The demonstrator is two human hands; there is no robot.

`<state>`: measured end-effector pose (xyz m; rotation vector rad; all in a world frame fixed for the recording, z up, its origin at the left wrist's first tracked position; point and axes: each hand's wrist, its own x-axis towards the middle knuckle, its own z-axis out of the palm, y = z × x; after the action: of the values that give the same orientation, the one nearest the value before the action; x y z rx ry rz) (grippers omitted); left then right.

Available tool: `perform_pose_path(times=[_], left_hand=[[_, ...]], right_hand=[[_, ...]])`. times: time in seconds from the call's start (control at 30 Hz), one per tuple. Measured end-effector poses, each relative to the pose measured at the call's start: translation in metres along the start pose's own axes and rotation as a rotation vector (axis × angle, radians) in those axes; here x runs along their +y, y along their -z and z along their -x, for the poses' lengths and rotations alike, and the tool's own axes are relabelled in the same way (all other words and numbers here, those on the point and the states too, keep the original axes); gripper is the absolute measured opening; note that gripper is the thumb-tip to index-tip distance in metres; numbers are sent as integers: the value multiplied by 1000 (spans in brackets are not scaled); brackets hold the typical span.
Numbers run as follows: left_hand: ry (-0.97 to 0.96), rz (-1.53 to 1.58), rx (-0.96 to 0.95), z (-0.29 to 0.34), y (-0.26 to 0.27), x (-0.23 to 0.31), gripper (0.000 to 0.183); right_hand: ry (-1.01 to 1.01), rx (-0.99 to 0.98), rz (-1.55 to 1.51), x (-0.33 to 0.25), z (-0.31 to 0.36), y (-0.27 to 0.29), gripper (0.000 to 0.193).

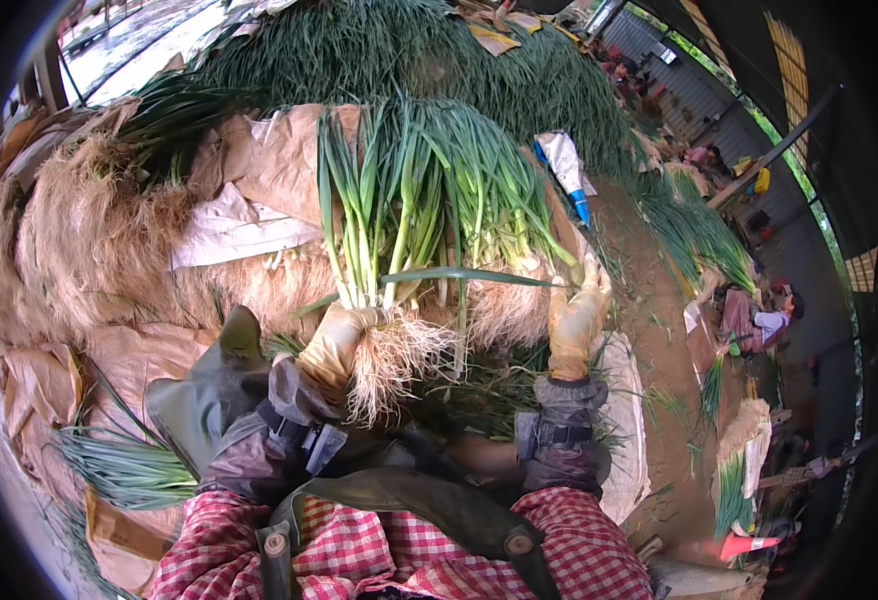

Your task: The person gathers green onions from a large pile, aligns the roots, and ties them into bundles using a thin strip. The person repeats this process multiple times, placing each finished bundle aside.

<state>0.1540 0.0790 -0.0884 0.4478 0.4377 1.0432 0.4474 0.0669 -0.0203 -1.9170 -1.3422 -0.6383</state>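
My left hand (334, 345), in a yellowish glove, is closed round the root end of a bunch of green onions (362, 225). Their pale, stringy roots (399, 360) hang below it. A long green leaf (484, 273) stretches across the white stems toward my right. Its far end meets my right hand (577, 322), also gloved, whose fingers close on it. More green onions (484, 190) lie just beyond, between the hands, with their roots toward me.
A large heap of green onions (379, 45) spreads along the back. Thick root masses (99, 220) hang at the left beside brown paper sheets (244, 165). A white and blue pointed object (564, 170) lies beyond my right hand. Another person (759, 320) sits at the far right.
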Motion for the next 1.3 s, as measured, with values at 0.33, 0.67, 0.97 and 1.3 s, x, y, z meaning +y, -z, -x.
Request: perform_pose_path(times=[0.33,0.67,0.97,1.3], left_hand=[[206,-76,297,-3,13,8,25],[-22,-388,217,-7,12,-31,24],[349,1,184,-1,11,-3,18],[-173,-1269,-95,18,14,18,20]], right_hand=[[-397,-1112,-1250,-91,80,-110,30],[-449,-912,-1106,-82,99,-108,19],[417,8,237,-26,-13,-59,60],[-407,-781,-1376,-77,61,-71,19]])
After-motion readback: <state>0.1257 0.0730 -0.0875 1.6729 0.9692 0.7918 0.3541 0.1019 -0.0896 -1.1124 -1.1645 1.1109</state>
